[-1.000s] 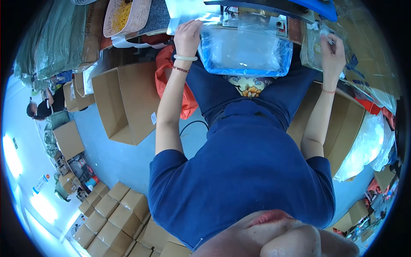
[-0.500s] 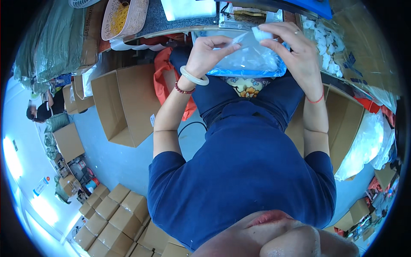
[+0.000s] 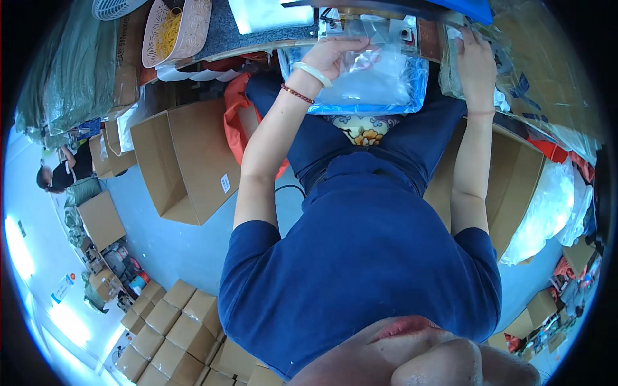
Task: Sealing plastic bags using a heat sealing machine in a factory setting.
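My left hand [image 3: 331, 56] pinches the edge of a clear plastic bag [image 3: 362, 59] between thumb and fingers. The bag hangs over a blue-edged pack of clear bags [image 3: 386, 90] on my lap, against the table's front. Stretched out at the right, my right hand [image 3: 476, 64] lies over the place of the small white pieces [image 3: 499, 100], which it mostly covers. Its fingers look extended; their tips are partly hidden, and I see nothing clearly held in them.
On the table's left, a pale basket [image 3: 187, 38] holds yellow rubber bands. A white packet [image 3: 261, 16] lies beside it. Open cardboard boxes [image 3: 206, 161] flank my legs. Many stacked cartons [image 3: 174, 328] stand behind. Another person [image 3: 67, 167] is far left.
My right hand has left the bag, where it held a small white piece, and reached right to the white pieces. My left hand has moved slightly forward, still holding the bag.
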Motion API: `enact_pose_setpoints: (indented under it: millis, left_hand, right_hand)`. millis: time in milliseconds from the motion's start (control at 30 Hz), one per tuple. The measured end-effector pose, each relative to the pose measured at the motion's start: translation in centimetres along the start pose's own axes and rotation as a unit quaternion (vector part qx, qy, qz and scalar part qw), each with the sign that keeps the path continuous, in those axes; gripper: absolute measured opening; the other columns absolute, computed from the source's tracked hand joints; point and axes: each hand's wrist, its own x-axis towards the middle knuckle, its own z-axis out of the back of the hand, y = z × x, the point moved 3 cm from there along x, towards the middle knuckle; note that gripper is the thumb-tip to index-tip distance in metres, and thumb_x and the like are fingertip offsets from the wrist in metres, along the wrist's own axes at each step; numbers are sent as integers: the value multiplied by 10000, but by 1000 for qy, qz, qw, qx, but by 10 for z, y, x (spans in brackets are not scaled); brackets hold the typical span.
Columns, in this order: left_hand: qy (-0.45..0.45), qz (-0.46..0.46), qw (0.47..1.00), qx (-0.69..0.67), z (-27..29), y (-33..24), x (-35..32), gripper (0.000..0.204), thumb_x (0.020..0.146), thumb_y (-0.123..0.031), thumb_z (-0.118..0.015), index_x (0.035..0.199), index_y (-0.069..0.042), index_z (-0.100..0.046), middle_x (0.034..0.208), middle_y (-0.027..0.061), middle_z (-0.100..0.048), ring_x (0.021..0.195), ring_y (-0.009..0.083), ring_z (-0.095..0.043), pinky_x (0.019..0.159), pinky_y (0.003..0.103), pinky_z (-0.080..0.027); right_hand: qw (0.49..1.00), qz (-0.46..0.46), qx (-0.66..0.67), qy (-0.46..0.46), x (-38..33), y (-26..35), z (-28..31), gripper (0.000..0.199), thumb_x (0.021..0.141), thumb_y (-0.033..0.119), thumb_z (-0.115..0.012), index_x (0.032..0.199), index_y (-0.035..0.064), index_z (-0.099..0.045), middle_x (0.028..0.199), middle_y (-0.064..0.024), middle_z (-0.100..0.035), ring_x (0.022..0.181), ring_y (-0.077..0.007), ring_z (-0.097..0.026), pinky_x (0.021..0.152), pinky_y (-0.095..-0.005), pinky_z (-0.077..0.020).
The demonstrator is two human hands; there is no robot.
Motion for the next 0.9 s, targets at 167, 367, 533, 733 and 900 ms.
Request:
enact_pose_setpoints:
  millis: [167, 367, 533, 733, 900]
  left_hand:
    - [-12, -16, 993, 117, 9, -5, -9, 313, 920, -170, -670, 1148, 43, -646, 1104, 149, -689, 968, 248, -688, 861, 347, -561]
    - [-250, -482, 465, 700, 62, -84, -42, 491, 849, -225, -723, 1264, -18, -562, 1232, 208, -615, 1103, 356, -608, 952, 455, -441]
    - [-219, -451, 407, 764, 93, -61, -67, 314, 836, -200, -703, 1133, -100, -679, 1144, 49, -693, 1134, 243, -618, 966, 420, -435]
    - [-332, -303, 659, 603, 47, -52, -96, 190, 827, -168, -771, 968, -40, -760, 873, 76, -748, 807, 80, -678, 709, 210, -498]
    - [-213, -271, 811, 472, -13, -46, -107, 235, 809, -186, -792, 963, -13, -752, 809, 28, -733, 729, 42, -612, 670, 209, -490]
  right_hand:
    - [994, 83, 11, -65, 1, -30, -35, 266, 909, 191, -618, 1157, 98, -640, 1134, -120, -653, 1044, -329, -597, 861, -427, -496]
    - [991, -28, 91, -98, -17, -46, -28, 320, 919, 292, -644, 1176, 102, -652, 1085, -113, -668, 868, -257, -659, 787, -348, -517]
    - [979, -161, 121, -38, -28, -37, 18, 323, 912, 263, -670, 1180, 84, -645, 1068, -110, -674, 853, -219, -667, 799, -308, -512]
    - [886, 24, 459, 62, -48, 72, 32, 214, 942, 120, -634, 1146, 68, -668, 1134, -64, -660, 972, -166, -645, 873, -275, -499]
    - [830, -27, 552, 76, -30, 110, 46, 219, 892, 75, -686, 1104, 24, -670, 1088, -52, -684, 1004, -130, -623, 895, -260, -492]
